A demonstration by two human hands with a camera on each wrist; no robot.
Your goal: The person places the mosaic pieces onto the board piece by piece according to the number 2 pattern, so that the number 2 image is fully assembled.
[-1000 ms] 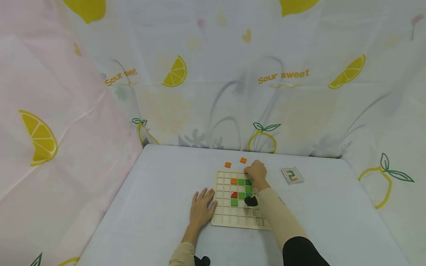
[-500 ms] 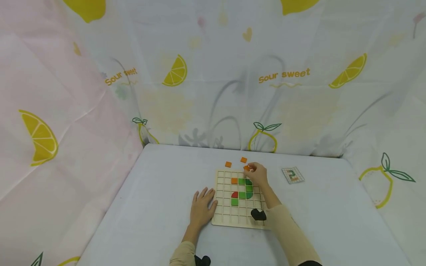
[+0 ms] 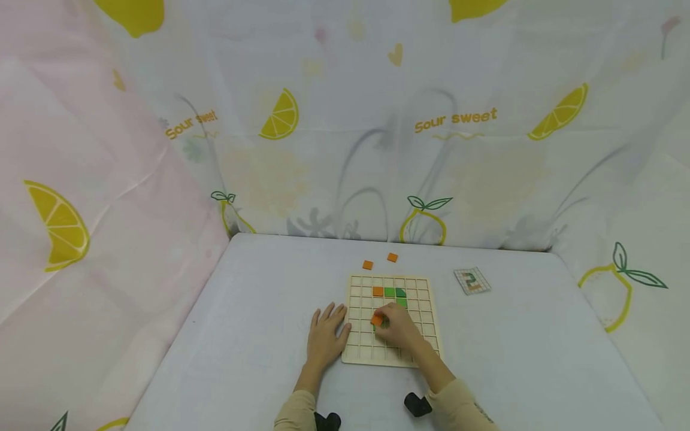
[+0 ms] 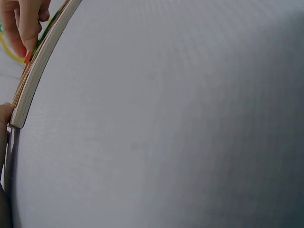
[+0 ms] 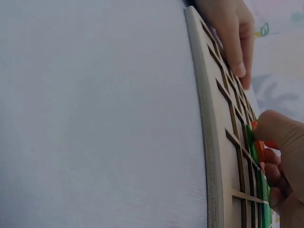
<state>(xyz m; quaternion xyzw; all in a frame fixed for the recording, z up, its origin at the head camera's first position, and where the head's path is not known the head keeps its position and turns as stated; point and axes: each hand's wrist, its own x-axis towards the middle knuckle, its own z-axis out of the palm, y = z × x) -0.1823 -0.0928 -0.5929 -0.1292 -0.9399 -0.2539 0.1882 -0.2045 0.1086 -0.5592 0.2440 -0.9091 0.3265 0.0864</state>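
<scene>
A square orange tile [image 3: 376, 320] is pinched between the thumb and fingers of my right hand [image 3: 401, 328], low over the middle of the wooden grid board [image 3: 362, 354]. In the right wrist view, the orange tile [image 5: 259, 149] shows beside a green tile [image 5: 250, 137] on the board. My left hand [image 3: 325, 336] lies with extended fingers along the board's left edge, thumb at the rim. A row of orange tile [image 3: 378, 291], green tile [image 3: 389, 292] and dark green tile [image 3: 401, 293] sits in the upper cells. My right hand hides several tiles lower down.
Two loose orange tiles [image 3: 368, 264] [image 3: 392, 257] lie behind the board on the white tabletop [image 3: 259, 311]. To the right is a small pattern card [image 3: 472, 281]. Lemon-print cloth [image 3: 345, 155] hangs around the table's back and sides.
My right hand has picked up an orange tile from behind the board and brought it toward me, over the board's middle. My left hand has stayed at the left edge.
</scene>
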